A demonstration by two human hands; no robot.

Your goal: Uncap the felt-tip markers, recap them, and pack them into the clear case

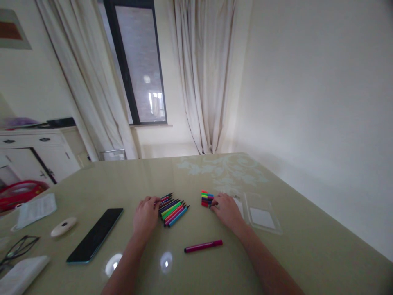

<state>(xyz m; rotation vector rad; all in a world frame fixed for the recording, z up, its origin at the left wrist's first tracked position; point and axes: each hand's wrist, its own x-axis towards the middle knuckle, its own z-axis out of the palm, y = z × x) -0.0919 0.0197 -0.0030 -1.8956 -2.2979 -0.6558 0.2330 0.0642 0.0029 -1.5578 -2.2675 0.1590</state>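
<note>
Slanting from left hand (147,214) toward the far right worktop (307,254) corner, pens (174,213) lie left of caps (205,198) by right hand (226,209); both grips unclear.

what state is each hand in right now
Left hand: fingers curled at the uncapped markers; grip cannot be told.
Right hand: fingers bent beside the caps; grip cannot be told.

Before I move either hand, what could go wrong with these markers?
The loose markers beside the left hand look uncapped, so a nudge might roll them apart or leave ink on the table. The small colored caps by the right hand could scatter if brushed. The magenta marker, lying apart from the others, might roll if bumped.
</note>
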